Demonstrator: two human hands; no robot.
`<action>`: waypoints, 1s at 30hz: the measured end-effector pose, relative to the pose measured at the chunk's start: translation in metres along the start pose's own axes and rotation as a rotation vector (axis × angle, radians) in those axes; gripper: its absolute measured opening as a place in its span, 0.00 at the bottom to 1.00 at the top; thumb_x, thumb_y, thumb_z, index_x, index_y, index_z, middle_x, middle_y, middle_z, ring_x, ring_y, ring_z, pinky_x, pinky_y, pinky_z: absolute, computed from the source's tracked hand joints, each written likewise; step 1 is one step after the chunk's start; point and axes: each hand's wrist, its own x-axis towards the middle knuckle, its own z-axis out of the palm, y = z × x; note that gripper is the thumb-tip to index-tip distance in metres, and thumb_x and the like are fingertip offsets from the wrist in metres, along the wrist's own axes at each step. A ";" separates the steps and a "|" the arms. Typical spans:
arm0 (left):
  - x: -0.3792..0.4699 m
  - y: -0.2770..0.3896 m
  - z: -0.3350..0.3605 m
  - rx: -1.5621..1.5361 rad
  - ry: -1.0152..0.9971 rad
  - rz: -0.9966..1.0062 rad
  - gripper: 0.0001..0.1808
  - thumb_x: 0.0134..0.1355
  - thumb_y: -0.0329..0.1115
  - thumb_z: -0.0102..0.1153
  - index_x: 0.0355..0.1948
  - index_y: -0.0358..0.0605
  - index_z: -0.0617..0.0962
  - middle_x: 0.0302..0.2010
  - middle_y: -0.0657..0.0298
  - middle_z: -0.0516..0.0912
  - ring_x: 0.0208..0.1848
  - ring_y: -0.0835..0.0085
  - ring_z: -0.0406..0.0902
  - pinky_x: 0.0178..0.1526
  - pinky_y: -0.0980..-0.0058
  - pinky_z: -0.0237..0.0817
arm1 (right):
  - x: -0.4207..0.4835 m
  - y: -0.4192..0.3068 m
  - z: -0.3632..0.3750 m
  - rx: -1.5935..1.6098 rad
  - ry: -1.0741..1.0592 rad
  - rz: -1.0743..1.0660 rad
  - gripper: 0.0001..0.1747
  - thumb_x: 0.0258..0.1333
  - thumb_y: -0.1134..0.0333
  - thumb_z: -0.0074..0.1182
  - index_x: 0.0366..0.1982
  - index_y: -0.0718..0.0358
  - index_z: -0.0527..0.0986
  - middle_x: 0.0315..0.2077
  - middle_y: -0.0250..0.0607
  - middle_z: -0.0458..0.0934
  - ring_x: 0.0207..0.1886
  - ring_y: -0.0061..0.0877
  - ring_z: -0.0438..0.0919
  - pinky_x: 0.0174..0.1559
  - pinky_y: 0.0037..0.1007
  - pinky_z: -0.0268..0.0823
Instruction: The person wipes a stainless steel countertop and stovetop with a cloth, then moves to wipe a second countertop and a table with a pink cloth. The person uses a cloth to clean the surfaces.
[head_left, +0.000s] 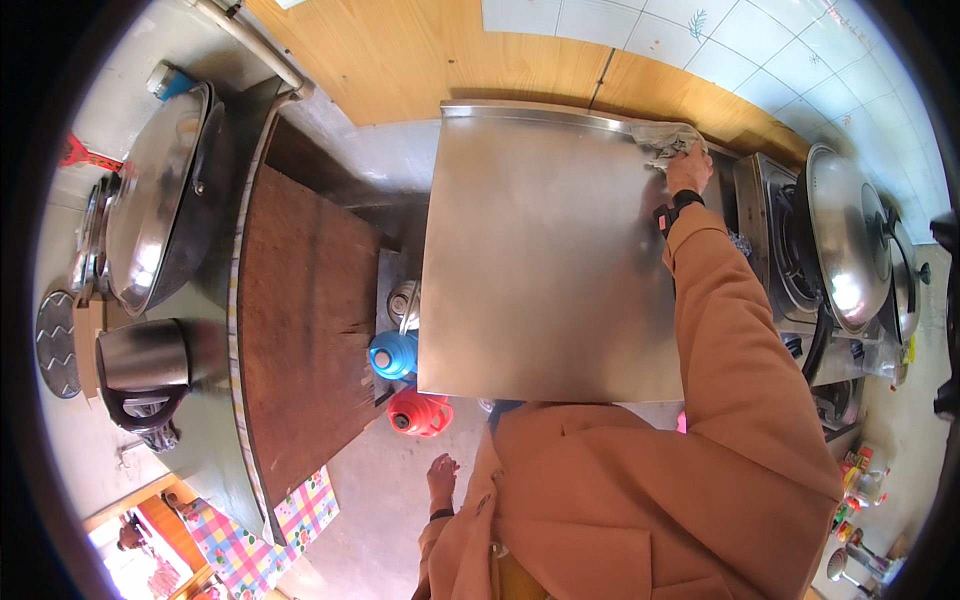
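My right hand (688, 171) grips a crumpled grey cloth (664, 141) and presses it on the far right corner of a stainless steel tabletop (547, 262), by its raised back edge. A black wristband is on that wrist. Low beside my body hangs my left hand (442, 480), well away from the steel surface. Its fingers look loosely curled, and nothing can be made out in them.
A gas stove (776, 247) with a lidded wok (847, 236) adjoins the right side. Blue (394, 355) and red (420, 412) thermos flasks stand at lower left. Further left, a counter (202, 420) holds a large lidded wok (161, 202) and an electric kettle (142, 360).
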 end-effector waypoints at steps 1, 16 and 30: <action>-0.003 -0.001 0.000 0.014 -0.013 -0.008 0.19 0.65 0.38 0.52 0.53 0.40 0.75 0.34 0.63 0.83 0.35 0.76 0.82 0.32 0.79 0.68 | 0.000 0.001 -0.001 -0.038 -0.033 0.008 0.27 0.55 0.64 0.52 0.57 0.56 0.64 0.55 0.55 0.64 0.56 0.49 0.65 0.55 0.45 0.62; 0.010 -0.006 -0.019 0.131 -0.109 0.065 0.20 0.62 0.32 0.52 0.53 0.32 0.75 0.35 0.56 0.82 0.36 0.71 0.81 0.41 0.75 0.72 | -0.116 -0.079 0.011 0.140 -0.315 -0.511 0.25 0.49 0.53 0.52 0.51 0.48 0.75 0.54 0.46 0.69 0.57 0.49 0.67 0.58 0.47 0.60; 0.056 -0.044 -0.089 0.211 -0.243 0.194 0.18 0.63 0.35 0.54 0.52 0.35 0.75 0.38 0.58 0.82 0.38 0.72 0.81 0.40 0.74 0.73 | -0.426 -0.095 -0.054 0.448 -0.506 -1.063 0.28 0.42 0.69 0.58 0.51 0.52 0.74 0.51 0.57 0.69 0.54 0.51 0.69 0.53 0.46 0.64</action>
